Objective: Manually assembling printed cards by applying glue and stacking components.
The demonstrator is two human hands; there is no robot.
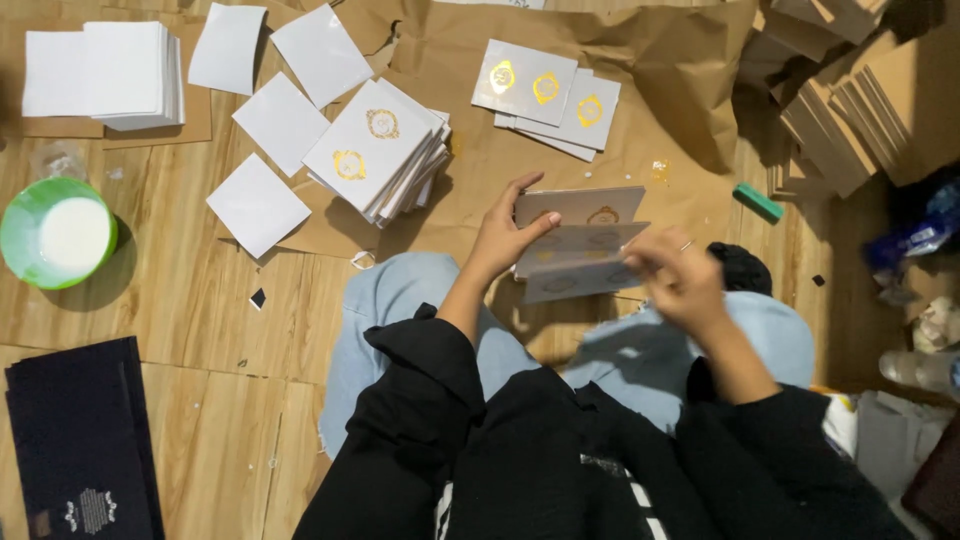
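At the far left a green bowl (57,233) of white liquid stands on the floor (200,330), near a tilted pile of white cards (378,150) with gold emblems. The left hand (503,235) grips the edge of a fanned bundle of cards (580,243) so that they stay spread. The right hand (680,278) is blurred; it seems to pinch the bundle's right edge.

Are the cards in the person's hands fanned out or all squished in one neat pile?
Fanned out. The cards show three separate stepped edges, held between the left hand and the blurred right hand.
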